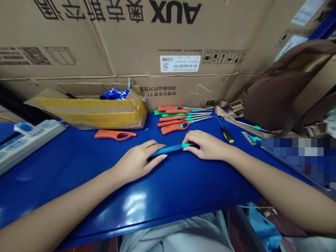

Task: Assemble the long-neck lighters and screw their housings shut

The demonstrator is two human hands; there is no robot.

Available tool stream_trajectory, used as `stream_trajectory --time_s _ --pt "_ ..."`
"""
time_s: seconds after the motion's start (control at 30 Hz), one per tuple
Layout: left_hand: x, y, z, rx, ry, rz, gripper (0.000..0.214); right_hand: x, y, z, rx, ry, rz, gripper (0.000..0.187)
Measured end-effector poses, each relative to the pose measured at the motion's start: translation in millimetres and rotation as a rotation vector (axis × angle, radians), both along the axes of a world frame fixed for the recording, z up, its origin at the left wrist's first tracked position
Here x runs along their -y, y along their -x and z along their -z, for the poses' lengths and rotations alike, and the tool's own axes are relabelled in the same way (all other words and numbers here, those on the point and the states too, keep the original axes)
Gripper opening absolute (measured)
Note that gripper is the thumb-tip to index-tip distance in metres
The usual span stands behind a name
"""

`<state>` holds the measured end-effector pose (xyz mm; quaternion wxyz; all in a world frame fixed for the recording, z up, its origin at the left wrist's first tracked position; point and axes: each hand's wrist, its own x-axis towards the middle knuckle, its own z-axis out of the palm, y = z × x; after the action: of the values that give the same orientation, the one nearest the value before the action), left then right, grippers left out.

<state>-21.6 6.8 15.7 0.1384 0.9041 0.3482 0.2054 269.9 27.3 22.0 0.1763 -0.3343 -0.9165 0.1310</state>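
Over the blue table [110, 196], a long-necked lighter with a blue body [169, 149] and a teal collar lies level between my hands. My left hand [140, 157] grips the handle end between thumb and fingers. At the collar end, my right hand [203, 145] pinches the lighter and hides most of its metal neck. Just beyond them lies a pile of several red, orange and green lighters [174, 119] with metal necks pointing right. A loose orange lighter body [115, 135] without a neck rests beyond my left hand.
A cardboard tray edged with yellow tape [105, 117] holds a blue wrapper [115, 93]. Left of it lies a white power strip [28, 143]. To the right are a black-and-yellow screwdriver [227, 134], a brown bag [288, 84] and a pixelated flat object [301, 164]. Large cardboard [126, 45] stands behind.
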Motion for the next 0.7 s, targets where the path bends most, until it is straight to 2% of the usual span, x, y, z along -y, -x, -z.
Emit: stream_trajectory --time_s 0.2,0.53,0.7 --pt "-5.7 2.4 0.4 0.024 -0.017 -0.010 0.039 -9.9 -23.7 -8.8 0.061 0.082 0.112 0.012" --pt "-5.4 2.3 3.6 0.125 0.003 -0.018 0.030 -12.2 -29.3 -16.3 0.077 0.138 0.088 0.021" --pt "-6.2 2.5 3.5 0.149 -0.006 -0.014 0.028 -18.6 -39.2 -15.7 0.142 0.020 0.305 0.019"
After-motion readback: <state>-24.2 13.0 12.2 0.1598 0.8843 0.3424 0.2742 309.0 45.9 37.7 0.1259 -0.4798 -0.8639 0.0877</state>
